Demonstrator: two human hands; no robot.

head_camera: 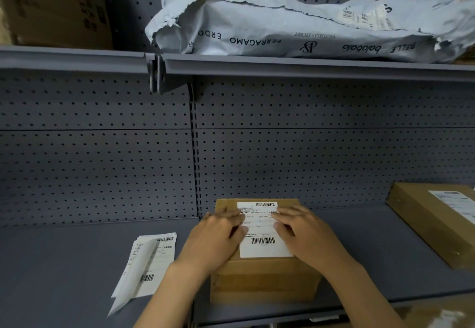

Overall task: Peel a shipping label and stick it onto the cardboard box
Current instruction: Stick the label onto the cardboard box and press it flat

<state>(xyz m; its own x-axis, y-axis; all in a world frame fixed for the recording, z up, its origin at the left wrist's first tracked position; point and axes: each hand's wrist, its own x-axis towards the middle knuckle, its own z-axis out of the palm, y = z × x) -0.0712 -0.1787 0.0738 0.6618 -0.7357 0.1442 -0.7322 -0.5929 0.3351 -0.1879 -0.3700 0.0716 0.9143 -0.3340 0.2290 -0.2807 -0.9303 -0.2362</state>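
At the lower centre of the frame we press both hands flat on the top of the cardboard box, which stands on the grey metal shelf. The white shipping label lies on the box top, barcodes showing at its far and near ends. Our left hand rests palm down on the label's left edge, fingers spread and released, gripping nothing. Our right hand lies the same way over the right edge, fingers extended across the printed lines.

To the left of the box, apart from it, a small stack of labels lies on the shelf with a blank backing strip draped over it, its tip pointing toward the lower left of the frame. At the right edge a flat brown carton with its own label sits on the same shelf. Behind is grey pegboard. On the upper shelf lies a torn grey mailer bag, and in the upper left a printed cardboard carton.
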